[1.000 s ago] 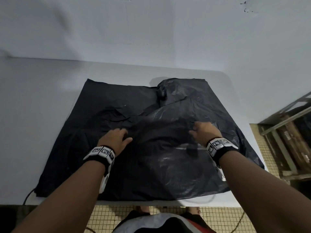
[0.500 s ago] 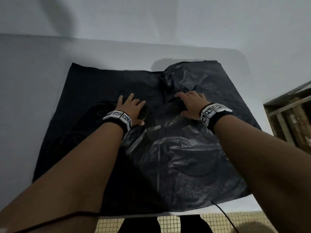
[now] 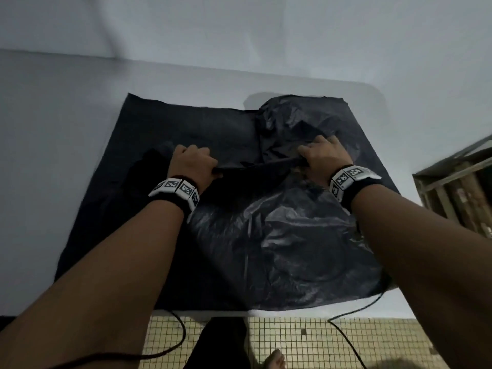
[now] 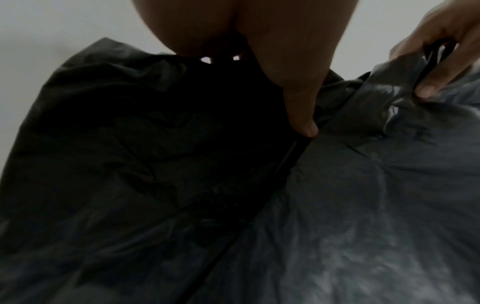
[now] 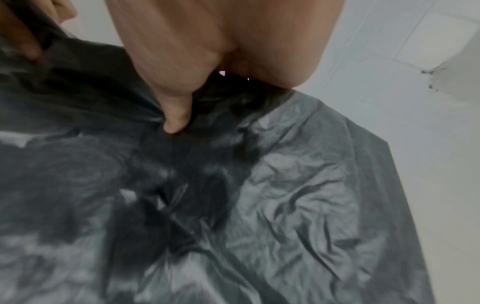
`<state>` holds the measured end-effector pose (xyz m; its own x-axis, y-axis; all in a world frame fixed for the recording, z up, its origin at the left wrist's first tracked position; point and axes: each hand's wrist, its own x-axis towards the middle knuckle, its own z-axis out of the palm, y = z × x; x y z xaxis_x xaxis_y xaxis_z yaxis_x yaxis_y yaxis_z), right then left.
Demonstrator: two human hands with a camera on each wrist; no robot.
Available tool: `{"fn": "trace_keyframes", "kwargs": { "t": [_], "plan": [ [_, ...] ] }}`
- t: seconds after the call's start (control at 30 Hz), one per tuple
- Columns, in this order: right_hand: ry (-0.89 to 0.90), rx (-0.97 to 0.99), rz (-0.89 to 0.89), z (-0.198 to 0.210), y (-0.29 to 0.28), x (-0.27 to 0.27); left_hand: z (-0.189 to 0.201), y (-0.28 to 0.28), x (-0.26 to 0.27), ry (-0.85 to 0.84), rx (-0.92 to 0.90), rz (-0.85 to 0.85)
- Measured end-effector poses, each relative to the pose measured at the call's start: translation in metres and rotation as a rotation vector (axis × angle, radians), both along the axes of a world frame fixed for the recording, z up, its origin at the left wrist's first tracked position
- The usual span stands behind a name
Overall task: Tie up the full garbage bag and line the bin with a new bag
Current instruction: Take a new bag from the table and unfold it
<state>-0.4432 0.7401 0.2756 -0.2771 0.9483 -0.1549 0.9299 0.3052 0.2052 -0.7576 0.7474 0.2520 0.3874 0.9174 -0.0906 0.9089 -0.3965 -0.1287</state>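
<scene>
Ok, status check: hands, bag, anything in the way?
Left hand and right hand each grip a fold of the black bag. Bag spread flat on white table. Nothing in the way.

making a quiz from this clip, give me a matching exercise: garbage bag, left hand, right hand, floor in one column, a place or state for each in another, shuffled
1. black garbage bag
2. left hand
3. right hand
4. floor

a. pinches the bag's right part
b. small yellowish tiles
c. spread over the white table
d. grips the bag's dark left part

Pairs: 1-c, 2-d, 3-a, 4-b
</scene>
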Motion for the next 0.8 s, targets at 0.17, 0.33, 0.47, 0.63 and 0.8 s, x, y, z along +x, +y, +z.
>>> {"fn": "trace_keyframes", "kwargs": {
  "t": [0.17,0.33,0.47,0.63,0.8],
  "plan": [
    [0.056,0.084,-0.015,0.029,-0.063,0.016,0.032,-0.063,-0.002,-0.163,0.144,0.085],
    [0.125,0.145,0.016,0.046,-0.144,0.025,0.047,-0.141,-0.009,-0.247,0.147,0.085],
    [0.167,0.092,0.029,0.041,-0.204,0.031,0.037,-0.199,-0.012,-0.213,0.075,0.105],
    [0.236,-0.073,-0.019,0.021,-0.263,0.035,0.017,-0.254,-0.012,-0.114,-0.081,0.149],
    [0.265,-0.121,-0.065,-0.001,-0.296,0.034,-0.004,-0.288,-0.01,-0.034,-0.338,0.205]
  ]
}}
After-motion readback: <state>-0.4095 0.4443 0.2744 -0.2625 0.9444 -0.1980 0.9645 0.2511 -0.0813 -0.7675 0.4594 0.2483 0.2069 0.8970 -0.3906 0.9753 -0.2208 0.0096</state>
